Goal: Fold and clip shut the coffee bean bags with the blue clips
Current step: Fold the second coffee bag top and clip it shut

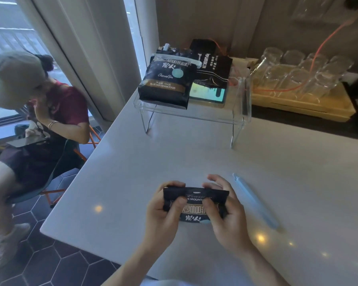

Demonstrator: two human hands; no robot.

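A black coffee bean bag [195, 203] stands on the white table in front of me, its top bent over toward me. My left hand [163, 213] grips the left end of that top, thumb in front and fingers behind. My right hand [225, 211] pinches the right end the same way. A long light-blue clip [254, 201] lies on the table just right of my right hand, untouched. On a clear acrylic stand [194, 114] at the back sit a coffee bag [167, 79] with a pale clip [174, 59] across its top, and a second black bag [212, 69].
A tablet [208, 93] lies on the stand under the second bag. Several clear glasses [298, 73] fill a wooden tray at the back right, with an orange cable over them. A person [35, 112] sits on a chair left of the table. The table's edge [74, 182] runs diagonally at left.
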